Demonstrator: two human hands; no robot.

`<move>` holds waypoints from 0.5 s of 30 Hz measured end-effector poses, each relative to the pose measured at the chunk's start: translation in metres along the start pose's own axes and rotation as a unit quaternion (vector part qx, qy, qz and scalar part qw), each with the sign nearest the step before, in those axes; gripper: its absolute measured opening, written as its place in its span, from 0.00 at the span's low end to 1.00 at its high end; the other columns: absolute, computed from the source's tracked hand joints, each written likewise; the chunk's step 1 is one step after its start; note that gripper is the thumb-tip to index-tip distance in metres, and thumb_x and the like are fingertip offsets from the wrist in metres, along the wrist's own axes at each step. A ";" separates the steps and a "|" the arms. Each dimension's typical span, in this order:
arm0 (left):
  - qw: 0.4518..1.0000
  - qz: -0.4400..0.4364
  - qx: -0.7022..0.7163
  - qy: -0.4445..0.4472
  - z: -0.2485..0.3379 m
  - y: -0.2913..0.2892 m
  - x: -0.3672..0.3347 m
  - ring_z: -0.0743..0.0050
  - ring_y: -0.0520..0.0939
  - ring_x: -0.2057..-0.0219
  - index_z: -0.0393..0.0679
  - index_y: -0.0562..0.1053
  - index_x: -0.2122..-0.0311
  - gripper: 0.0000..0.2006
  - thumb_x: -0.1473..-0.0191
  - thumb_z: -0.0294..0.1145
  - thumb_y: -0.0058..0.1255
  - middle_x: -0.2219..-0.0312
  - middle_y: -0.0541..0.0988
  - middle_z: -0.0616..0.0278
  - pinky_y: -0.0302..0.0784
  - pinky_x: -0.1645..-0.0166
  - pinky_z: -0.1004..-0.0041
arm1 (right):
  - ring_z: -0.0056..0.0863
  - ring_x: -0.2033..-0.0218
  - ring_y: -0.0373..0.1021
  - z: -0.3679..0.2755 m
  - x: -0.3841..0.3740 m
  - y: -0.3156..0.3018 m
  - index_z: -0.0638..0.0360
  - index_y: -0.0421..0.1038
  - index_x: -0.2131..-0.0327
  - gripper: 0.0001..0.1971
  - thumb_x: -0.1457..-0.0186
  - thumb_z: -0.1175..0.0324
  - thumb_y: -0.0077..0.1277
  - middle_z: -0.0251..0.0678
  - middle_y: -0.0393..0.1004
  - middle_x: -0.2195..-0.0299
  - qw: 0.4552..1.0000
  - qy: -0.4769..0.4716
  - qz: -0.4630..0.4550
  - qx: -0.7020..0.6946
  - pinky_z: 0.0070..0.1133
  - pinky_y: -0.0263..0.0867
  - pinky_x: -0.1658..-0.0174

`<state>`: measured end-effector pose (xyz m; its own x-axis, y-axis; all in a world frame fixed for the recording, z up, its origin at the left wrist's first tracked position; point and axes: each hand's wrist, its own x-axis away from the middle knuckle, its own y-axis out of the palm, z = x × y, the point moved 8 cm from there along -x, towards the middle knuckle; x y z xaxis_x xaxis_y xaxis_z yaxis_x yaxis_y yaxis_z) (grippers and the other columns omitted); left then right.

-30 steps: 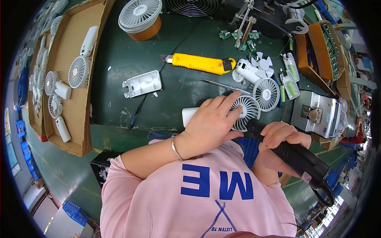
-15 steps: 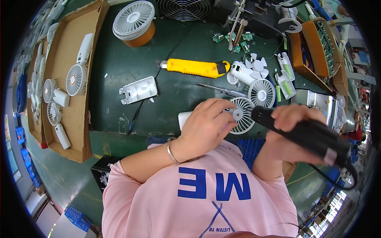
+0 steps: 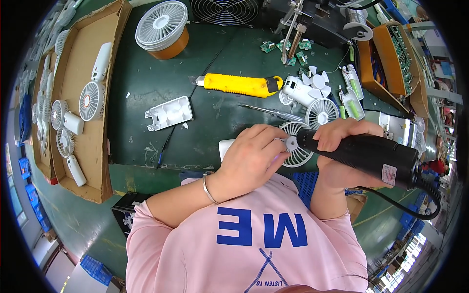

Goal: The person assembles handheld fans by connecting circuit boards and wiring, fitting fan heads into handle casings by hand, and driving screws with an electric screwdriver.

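Note:
At the front of the bench my left hand (image 3: 256, 154) is closed around a small white handheld fan (image 3: 302, 157). The fan's round grille sticks out right of my fingers, and its white handle end shows on the other side. My right hand (image 3: 349, 129) grips a black corded electric screwdriver (image 3: 373, 157), held slanting with its nose at the grille's hub. The bit is hidden, so I cannot tell whether it touches. Just beyond lie a thin metal screwdriver (image 3: 273, 112), a loose round grille (image 3: 322, 113) and an opened white fan body with blades (image 3: 299, 91).
Farther off lies a yellow utility knife (image 3: 237, 85), blade out. A white shell half (image 3: 169, 113) rests to the left. A cardboard box (image 3: 78, 63) holds several fans. Soldering equipment (image 3: 312, 24), small green circuit boards (image 3: 301, 58) and a board-filled box (image 3: 386, 58) stand back right.
The electric screwdriver has moved left, bringing its nose from the grille's right edge to the hub. My left hand keeps its hold on the fan, almost unmoved.

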<state>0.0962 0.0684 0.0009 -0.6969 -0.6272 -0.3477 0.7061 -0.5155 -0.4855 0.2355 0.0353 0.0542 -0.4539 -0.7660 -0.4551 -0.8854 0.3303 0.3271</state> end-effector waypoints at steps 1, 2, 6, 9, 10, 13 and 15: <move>1.000 -0.003 0.000 -0.001 0.000 0.000 0.000 0.60 0.75 0.62 0.42 0.71 0.74 0.07 0.60 0.25 0.59 0.64 0.76 0.62 0.71 0.59 0.66 | 0.31 0.80 0.67 -0.001 0.001 0.002 0.64 0.59 0.63 0.44 0.57 0.23 0.36 0.42 0.67 0.81 1.000 -0.006 -0.020 -0.019 0.29 0.68 0.72; 1.000 -0.003 0.000 -0.002 0.000 0.001 0.001 0.60 0.75 0.62 0.42 0.71 0.74 0.07 0.60 0.25 0.59 0.64 0.76 0.62 0.71 0.59 0.66 | 0.31 0.80 0.67 -0.002 0.001 0.001 0.64 0.59 0.63 0.44 0.57 0.23 0.36 0.42 0.67 0.81 1.000 -0.005 -0.019 -0.019 0.29 0.68 0.72; 1.000 -0.004 -0.009 -0.001 0.000 0.002 0.000 0.60 0.75 0.63 0.42 0.71 0.74 0.07 0.60 0.25 0.59 0.64 0.76 0.62 0.71 0.59 0.66 | 0.31 0.80 0.67 -0.004 0.001 0.003 0.64 0.59 0.64 0.40 0.52 0.27 0.37 0.42 0.67 0.81 1.000 -0.010 -0.029 -0.003 0.29 0.68 0.72; 1.000 -0.005 -0.015 -0.002 0.001 0.002 0.000 0.60 0.75 0.62 0.42 0.71 0.74 0.08 0.60 0.25 0.59 0.64 0.76 0.62 0.71 0.59 0.66 | 0.32 0.80 0.67 -0.008 0.003 0.003 0.64 0.59 0.64 0.35 0.49 0.34 0.41 0.42 0.68 0.81 1.000 -0.013 -0.020 0.002 0.29 0.68 0.71; 1.000 -0.004 -0.016 -0.002 0.001 0.002 -0.001 0.60 0.75 0.62 0.42 0.71 0.74 0.08 0.61 0.25 0.59 0.64 0.76 0.62 0.71 0.59 0.66 | 0.32 0.80 0.67 -0.010 0.004 0.003 0.64 0.59 0.64 0.30 0.46 0.40 0.44 0.42 0.68 0.81 1.000 -0.015 -0.019 0.000 0.29 0.68 0.71; 1.000 0.013 0.018 0.005 0.003 -0.003 -0.004 0.59 0.76 0.65 0.41 0.71 0.74 0.08 0.61 0.23 0.59 0.65 0.77 0.60 0.72 0.61 0.68 | 0.32 0.79 0.68 -0.011 0.003 0.009 0.64 0.59 0.65 0.18 0.44 0.57 0.49 0.42 0.68 0.81 0.998 -0.012 -0.037 0.058 0.30 0.68 0.70; 0.998 0.044 0.055 0.000 0.000 -0.010 -0.001 0.60 0.77 0.67 0.41 0.71 0.73 0.08 0.61 0.21 0.58 0.65 0.77 0.58 0.73 0.63 0.69 | 0.32 0.79 0.68 -0.006 0.002 0.007 0.63 0.60 0.67 0.11 0.46 0.69 0.51 0.42 0.69 0.81 1.000 0.009 -0.016 0.001 0.30 0.69 0.69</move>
<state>0.0901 0.0741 0.0059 -0.6319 -0.6728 -0.3847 0.7738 -0.5192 -0.3629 0.2287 0.0325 0.0609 -0.4242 -0.7856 -0.4504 -0.8994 0.3077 0.3105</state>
